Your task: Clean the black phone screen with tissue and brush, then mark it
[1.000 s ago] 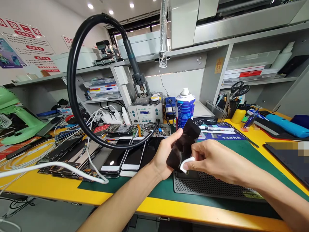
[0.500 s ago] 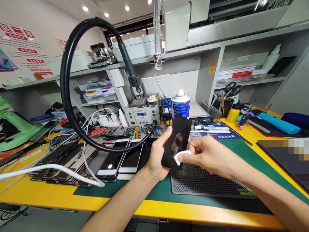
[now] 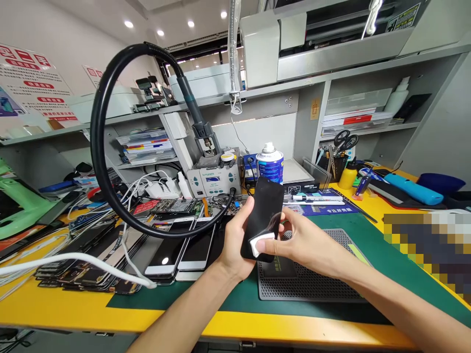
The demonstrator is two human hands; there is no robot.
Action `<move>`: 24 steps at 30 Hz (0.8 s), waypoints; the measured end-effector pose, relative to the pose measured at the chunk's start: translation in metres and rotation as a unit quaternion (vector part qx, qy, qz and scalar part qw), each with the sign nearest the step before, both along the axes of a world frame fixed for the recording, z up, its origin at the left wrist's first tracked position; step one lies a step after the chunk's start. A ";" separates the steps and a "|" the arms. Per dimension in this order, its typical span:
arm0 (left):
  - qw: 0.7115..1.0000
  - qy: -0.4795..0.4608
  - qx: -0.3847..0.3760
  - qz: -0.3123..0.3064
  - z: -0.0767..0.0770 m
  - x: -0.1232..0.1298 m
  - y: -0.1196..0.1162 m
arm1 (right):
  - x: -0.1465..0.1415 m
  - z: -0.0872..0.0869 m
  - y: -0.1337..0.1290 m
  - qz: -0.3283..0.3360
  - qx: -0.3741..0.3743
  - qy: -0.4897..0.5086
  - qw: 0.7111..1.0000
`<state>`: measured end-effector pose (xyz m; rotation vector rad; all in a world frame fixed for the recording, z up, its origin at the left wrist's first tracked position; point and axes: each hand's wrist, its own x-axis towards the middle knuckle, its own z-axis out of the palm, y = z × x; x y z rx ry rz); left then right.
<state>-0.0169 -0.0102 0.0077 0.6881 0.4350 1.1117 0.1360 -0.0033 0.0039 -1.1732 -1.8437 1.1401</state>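
A black phone [image 3: 265, 201] is held tilted up above the bench, its dark glossy face toward me. My left hand [image 3: 237, 240] wraps round its left edge and lower back, with the thumb along the side. My right hand [image 3: 294, 238] pinches a folded white cloth [image 3: 262, 243] and presses it on the lower part of the phone's face. Below both hands lies a grey perforated mat [image 3: 312, 279] on the green mat [image 3: 235, 296]. Part of the phone's lower right is hidden by the cloth and fingers.
Several phones [image 3: 171, 247] and circuit boards lie to the left under a looped black hose [image 3: 96, 127]. A white cable [image 3: 84, 259] crosses the front left. Behind stand a grey soldering station [image 3: 215, 182] and a blue spray can [image 3: 270, 164]; scissors [image 3: 346, 140] stand at right.
The white cloth and my right hand have moved left and slightly down across the phone's face. The cloth now lies flatter. The whole view has shifted a little.
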 end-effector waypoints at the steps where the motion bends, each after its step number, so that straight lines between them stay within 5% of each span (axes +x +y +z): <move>1: 1.000 -0.004 -0.001 -0.002 0.000 0.000 0.000 | -0.001 0.001 0.000 -0.013 0.008 -0.001 1.000; 5: 1.000 -0.015 -0.010 0.012 0.001 0.002 -0.001 | 0.000 0.005 0.000 -0.046 0.016 0.014 0.999; 10: 1.000 -0.012 -0.007 -0.007 0.001 0.002 -0.002 | -0.004 0.003 -0.003 0.044 -0.010 0.074 0.996; 16: 0.999 -0.026 -0.020 -0.010 0.004 0.004 -0.005 | -0.004 0.006 -0.002 -0.058 0.033 0.031 0.997; 21: 0.999 -0.006 -0.024 -0.027 0.001 0.004 -0.005 | -0.007 0.006 -0.005 0.032 0.001 0.122 0.992; 24: 0.999 0.004 -0.026 -0.026 -0.001 0.004 -0.007 | -0.010 0.007 -0.006 -0.001 0.017 0.127 0.992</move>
